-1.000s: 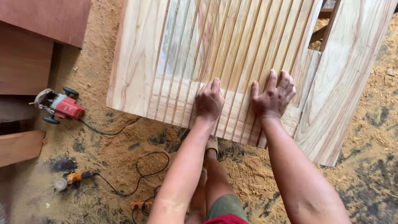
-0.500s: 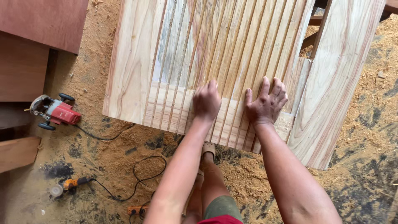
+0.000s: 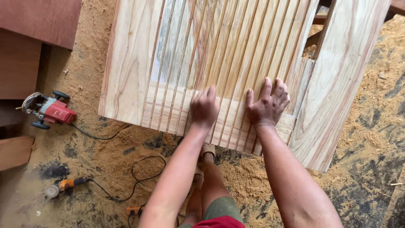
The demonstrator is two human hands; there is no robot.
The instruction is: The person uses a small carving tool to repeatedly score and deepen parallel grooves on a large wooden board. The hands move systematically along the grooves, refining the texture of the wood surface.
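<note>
Left hand: our left hand (image 3: 204, 106) presses on the slats (image 3: 228, 63), fingers curled (somewhat blurred), gripping nothing.
Right hand: our right hand (image 3: 267, 105) lies flat, fingers spread wide, just beside it.
Slatted panel: the pale wooden panel (image 3: 126, 71) lies before us above the sawdust floor (image 3: 109, 160).
Tools: red router (image 3: 47, 110) and orange grinder (image 3: 63, 185) lie to our left.

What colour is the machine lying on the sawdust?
Red, with black knobs and a silver base: the power tool shows best in the head view, at left.
</note>
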